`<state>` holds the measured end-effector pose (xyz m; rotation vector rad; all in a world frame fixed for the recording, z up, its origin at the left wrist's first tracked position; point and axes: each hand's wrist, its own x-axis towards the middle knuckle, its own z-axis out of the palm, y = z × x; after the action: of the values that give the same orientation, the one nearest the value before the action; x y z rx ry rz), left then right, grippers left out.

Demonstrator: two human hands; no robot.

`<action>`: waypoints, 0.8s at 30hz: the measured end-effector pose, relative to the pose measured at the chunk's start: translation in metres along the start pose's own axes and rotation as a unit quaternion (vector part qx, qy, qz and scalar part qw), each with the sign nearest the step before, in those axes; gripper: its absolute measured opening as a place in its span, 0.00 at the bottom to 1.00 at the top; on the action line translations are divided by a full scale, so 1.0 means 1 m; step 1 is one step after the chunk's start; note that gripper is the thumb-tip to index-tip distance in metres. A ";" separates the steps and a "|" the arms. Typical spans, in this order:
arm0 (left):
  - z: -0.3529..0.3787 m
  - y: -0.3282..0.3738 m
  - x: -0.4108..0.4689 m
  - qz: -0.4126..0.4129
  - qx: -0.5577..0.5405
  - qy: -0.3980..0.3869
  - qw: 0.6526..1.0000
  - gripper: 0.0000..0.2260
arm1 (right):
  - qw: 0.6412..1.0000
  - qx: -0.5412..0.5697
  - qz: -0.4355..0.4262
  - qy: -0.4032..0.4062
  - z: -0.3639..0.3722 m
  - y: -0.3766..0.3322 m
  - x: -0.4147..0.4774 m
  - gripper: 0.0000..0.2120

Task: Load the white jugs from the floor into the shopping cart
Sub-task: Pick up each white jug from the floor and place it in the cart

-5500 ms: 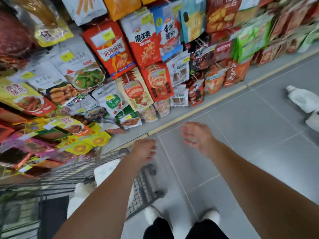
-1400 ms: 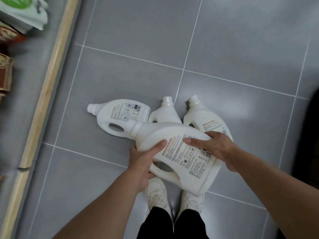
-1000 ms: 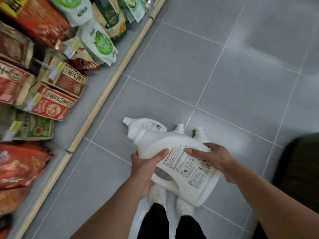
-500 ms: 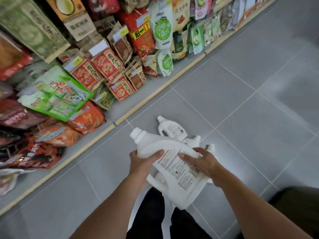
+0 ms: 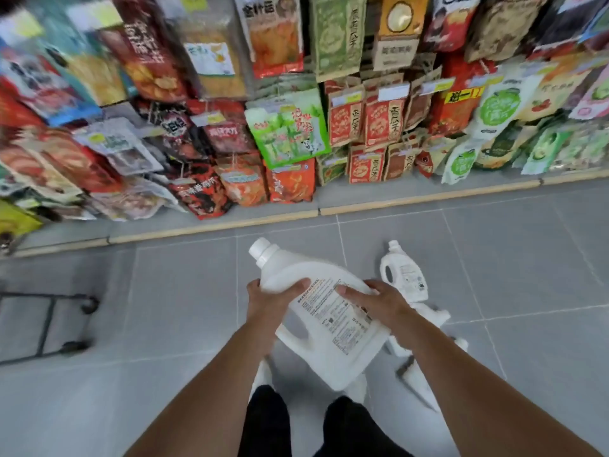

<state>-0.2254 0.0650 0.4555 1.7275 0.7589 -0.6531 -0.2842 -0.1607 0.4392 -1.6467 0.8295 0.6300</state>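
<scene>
Now, from the head camera, both hands carry one white jug (image 5: 329, 324) clear of the grey tiled floor (image 5: 181, 291). It is tilted, with its cap toward the shelf and its printed label facing up. The left hand (image 5: 270, 301) is wrapped round the jug's shoulder just below the neck, thumb on top. The right hand (image 5: 379, 301) clasps the other side, fingers curled over the label's edge. A second jug (image 5: 407, 275) lies on the floor just beyond the right hand, and parts of more jugs (image 5: 435, 316) show behind the right forearm — how many I cannot tell. At the left edge only the dark lower frame and wheels of the shopping cart (image 5: 46, 321) show — well apart from the held jug. Snack packets (image 5: 286, 133) crowd the shelf ahead.
</scene>
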 end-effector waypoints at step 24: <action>-0.519 -0.081 0.067 -0.050 -0.163 0.091 0.981 0.42 | 0.970 -0.160 -0.055 -0.175 0.500 -0.175 -0.033 0.28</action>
<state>-0.2164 0.5933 0.4921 1.4666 1.0256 -0.4131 -0.1546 0.3535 0.4570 -1.7841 0.3910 0.9805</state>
